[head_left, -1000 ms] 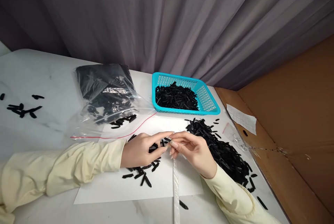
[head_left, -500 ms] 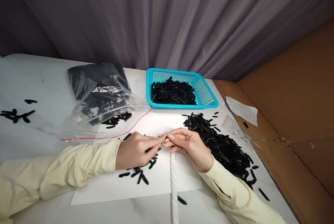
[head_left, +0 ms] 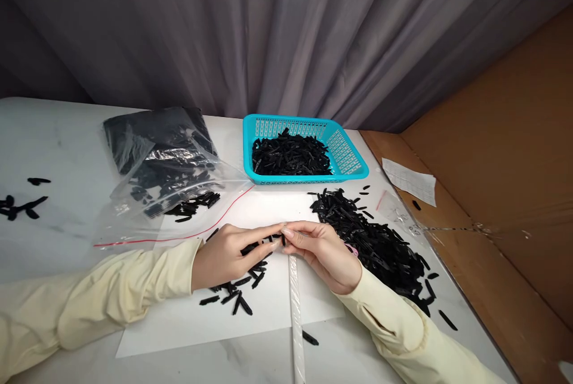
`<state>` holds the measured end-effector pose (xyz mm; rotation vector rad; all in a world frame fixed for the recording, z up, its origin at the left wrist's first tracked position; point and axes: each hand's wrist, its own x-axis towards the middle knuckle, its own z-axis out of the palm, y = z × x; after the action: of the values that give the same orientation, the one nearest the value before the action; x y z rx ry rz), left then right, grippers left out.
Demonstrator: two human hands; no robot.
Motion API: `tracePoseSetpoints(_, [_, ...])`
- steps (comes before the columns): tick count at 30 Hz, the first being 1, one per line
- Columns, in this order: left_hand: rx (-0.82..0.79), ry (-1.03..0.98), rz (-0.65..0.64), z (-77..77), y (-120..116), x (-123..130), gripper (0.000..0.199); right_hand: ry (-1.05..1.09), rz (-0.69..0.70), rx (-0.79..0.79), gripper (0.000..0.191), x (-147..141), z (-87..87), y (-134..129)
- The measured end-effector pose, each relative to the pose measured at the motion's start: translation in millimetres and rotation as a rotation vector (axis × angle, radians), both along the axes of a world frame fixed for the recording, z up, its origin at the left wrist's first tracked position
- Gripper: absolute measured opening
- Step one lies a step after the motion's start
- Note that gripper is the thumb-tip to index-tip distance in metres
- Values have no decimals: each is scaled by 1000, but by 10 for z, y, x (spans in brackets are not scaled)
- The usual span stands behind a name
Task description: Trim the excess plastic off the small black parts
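Observation:
In the middle of the head view, my left hand [head_left: 226,257] and my right hand [head_left: 322,252] meet at the fingertips over a white paper sheet [head_left: 156,330]. A small dark strip-like piece [head_left: 283,239] sits between their tips, mostly hidden by the fingers. My right thumb and fingers pinch it; my left index finger and thumb close in on it from the other side. Loose black strips [head_left: 242,303] lie under and below my left hand. Beside my right wrist spreads a large heap of black strips [head_left: 380,246]. A small pink thing [head_left: 352,249] shows behind that hand.
A blue basket [head_left: 308,179] of black strips stands at the back. Left of it lies a clear zip bag [head_left: 134,223] with dark contents. A white wrapped stick [head_left: 295,318] points toward me. A paper slip [head_left: 409,181] lies by the cardboard wall [head_left: 501,151] at right.
My left index finger and thumb have spread farther apart, with the fingertips of both hands still meeting. The whole view has shifted slightly, so the things appear a little farther left.

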<state>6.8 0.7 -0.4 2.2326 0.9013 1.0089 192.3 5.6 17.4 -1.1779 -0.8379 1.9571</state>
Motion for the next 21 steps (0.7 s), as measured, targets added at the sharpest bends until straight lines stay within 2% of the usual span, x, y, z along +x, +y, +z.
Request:
tracePoseSetpoints(4, [-46,-31,4,1,-3,1,32,33,42,107,14,-32,29,-64])
tracePoseSetpoints(9, [-80,-74,-4,-16,-11,-9,36,41,182,231,18,-7,103,-77])
tracePoseSetpoints(15, [-49,-99,25,-30,-15,-23,37,-20,273,201,23,42,110,-23])
tracePoseSetpoints(21, [-3,-109,1,-7,-16,-21,41,114,235,59,25,27,66,-18])
